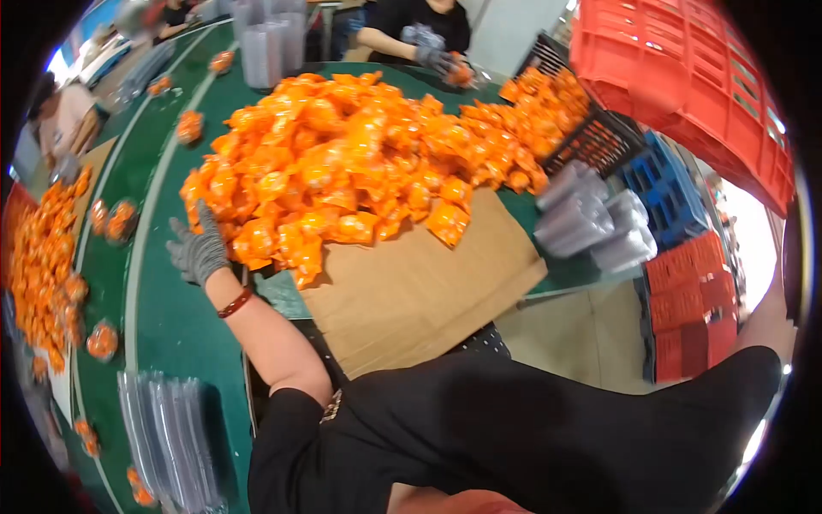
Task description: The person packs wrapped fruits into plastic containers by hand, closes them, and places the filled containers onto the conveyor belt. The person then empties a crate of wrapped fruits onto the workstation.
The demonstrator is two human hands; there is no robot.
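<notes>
My left hand (199, 248), in a grey knitted glove, has its fingers spread and rests at the left edge of a large heap of orange wrapped packets (334, 163). Its fingertips touch the packets, and nothing is gripped. Brown cardboard (428, 283) lies under the near side of the heap. On the far right my right arm (766, 325) reaches up beside a raised, tilted red plastic crate (685, 77). The right hand itself is hidden, so whether it holds the crate does not show.
A green conveyor (111, 274) carries clear containers of packets (103, 340). Stacked clear plastic containers (167, 437) stand nearby, more (574, 218) at right. A black crate (599, 141) tips packets onto the table. Blue (672, 184) and red crates (689, 283) stand right. A co-worker's gloved hand (437, 60) holds packets opposite.
</notes>
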